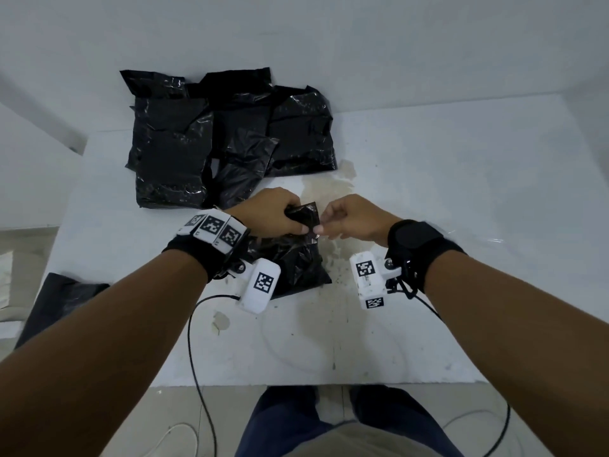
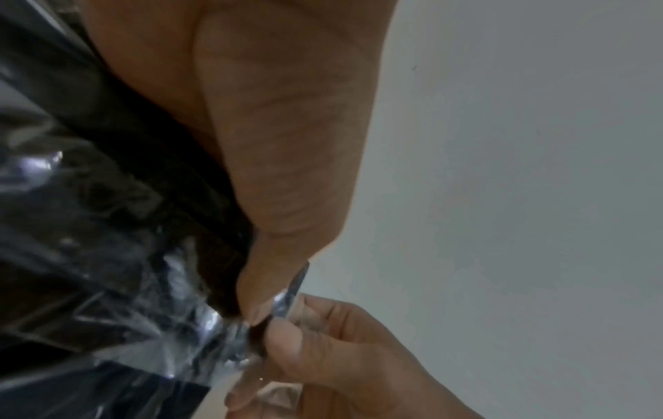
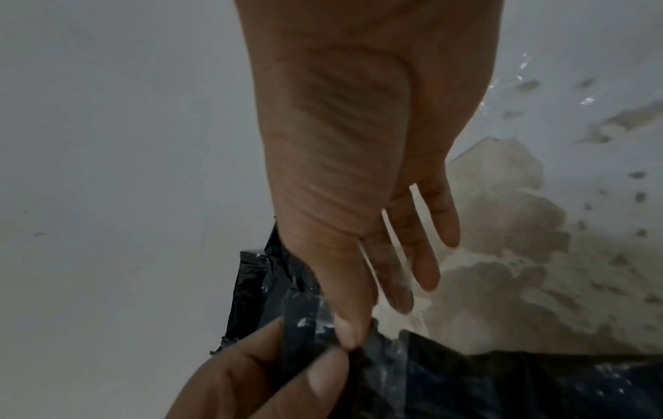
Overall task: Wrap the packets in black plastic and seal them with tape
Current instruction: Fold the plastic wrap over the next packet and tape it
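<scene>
Over the white table (image 1: 428, 192) my left hand (image 1: 296, 224) grips the bunched top of a packet wrapped in black plastic (image 1: 293, 262); its lower part lies under my left wrist. My right hand (image 1: 324, 225) meets it from the right and pinches a strip of clear tape (image 2: 287, 297) between thumb and forefinger, against the black plastic (image 3: 502, 382). In the right wrist view the tape (image 3: 308, 317) lies across the plastic beside my right thumb, and the other right fingers (image 3: 423, 255) stretch out loose. The left fingers (image 3: 269, 377) hold the fold from below.
A pile of wrapped black packets (image 1: 230, 136) lies at the back of the table. A loose black plastic sheet (image 1: 56, 301) hangs over the left edge. The tabletop has worn brownish patches (image 1: 329, 189). A black cable (image 1: 194, 357) drops past the front edge.
</scene>
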The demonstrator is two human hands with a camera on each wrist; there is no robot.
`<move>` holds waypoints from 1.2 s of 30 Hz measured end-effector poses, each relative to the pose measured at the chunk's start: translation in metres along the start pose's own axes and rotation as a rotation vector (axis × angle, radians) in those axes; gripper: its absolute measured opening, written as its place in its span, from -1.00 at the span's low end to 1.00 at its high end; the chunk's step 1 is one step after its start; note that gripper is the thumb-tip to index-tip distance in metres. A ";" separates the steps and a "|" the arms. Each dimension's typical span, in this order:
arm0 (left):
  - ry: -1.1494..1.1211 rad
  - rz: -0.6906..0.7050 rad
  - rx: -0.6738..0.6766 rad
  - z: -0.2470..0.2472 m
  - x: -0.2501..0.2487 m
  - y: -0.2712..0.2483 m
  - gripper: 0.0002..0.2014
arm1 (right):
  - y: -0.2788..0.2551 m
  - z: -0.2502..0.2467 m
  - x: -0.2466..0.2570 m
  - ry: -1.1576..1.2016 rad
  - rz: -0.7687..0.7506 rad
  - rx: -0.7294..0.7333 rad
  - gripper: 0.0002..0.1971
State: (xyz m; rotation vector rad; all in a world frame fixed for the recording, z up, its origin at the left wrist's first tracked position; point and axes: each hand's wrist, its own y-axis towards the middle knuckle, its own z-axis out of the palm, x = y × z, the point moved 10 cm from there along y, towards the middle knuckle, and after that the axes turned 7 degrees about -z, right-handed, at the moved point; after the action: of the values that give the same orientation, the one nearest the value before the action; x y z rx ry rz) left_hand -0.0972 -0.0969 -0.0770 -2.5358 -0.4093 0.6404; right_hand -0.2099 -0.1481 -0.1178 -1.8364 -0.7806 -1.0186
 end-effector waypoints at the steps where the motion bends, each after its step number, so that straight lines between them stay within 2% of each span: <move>1: 0.005 0.017 -0.005 0.002 -0.004 0.002 -0.76 | 0.000 0.001 -0.001 0.031 -0.006 -0.019 -0.74; 3: 0.013 0.043 -0.007 0.005 -0.012 0.003 -0.72 | 0.002 0.003 -0.001 0.085 -0.024 -0.046 -0.84; 7: 0.006 0.022 -0.016 0.005 -0.012 0.006 -0.68 | 0.003 0.001 0.002 0.127 -0.048 -0.054 -0.87; 11: 0.012 0.020 -0.002 0.003 -0.007 0.006 -0.77 | 0.002 -0.007 0.002 0.145 -0.073 -0.085 -0.90; 15: -0.026 0.047 -0.013 0.001 -0.011 0.006 -0.72 | 0.003 -0.006 0.008 0.156 -0.109 -0.089 -0.94; 23: -0.062 0.067 -0.007 -0.002 -0.011 0.006 -0.89 | 0.002 -0.001 0.005 0.251 -0.114 -0.122 -0.91; 26: -0.099 0.069 -0.002 -0.003 -0.010 0.004 -0.92 | 0.003 0.000 0.002 0.306 -0.103 -0.175 -0.94; 29: -0.107 0.072 -0.014 -0.003 -0.007 0.005 -0.81 | 0.005 0.001 0.000 0.325 -0.092 -0.221 -0.91; 31: -0.118 0.063 -0.018 -0.003 -0.005 0.005 -0.82 | 0.006 0.001 -0.003 0.320 -0.083 -0.271 -0.88; 36: -0.154 0.068 -0.024 -0.007 -0.001 0.005 -0.95 | -0.004 -0.018 -0.005 0.187 -0.133 -0.578 -0.81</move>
State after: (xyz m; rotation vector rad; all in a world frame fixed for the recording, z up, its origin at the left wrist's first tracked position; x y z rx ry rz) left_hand -0.0941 -0.1040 -0.0738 -2.5411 -0.3868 0.8652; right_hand -0.2211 -0.1633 -0.1153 -2.1396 -0.5306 -1.6023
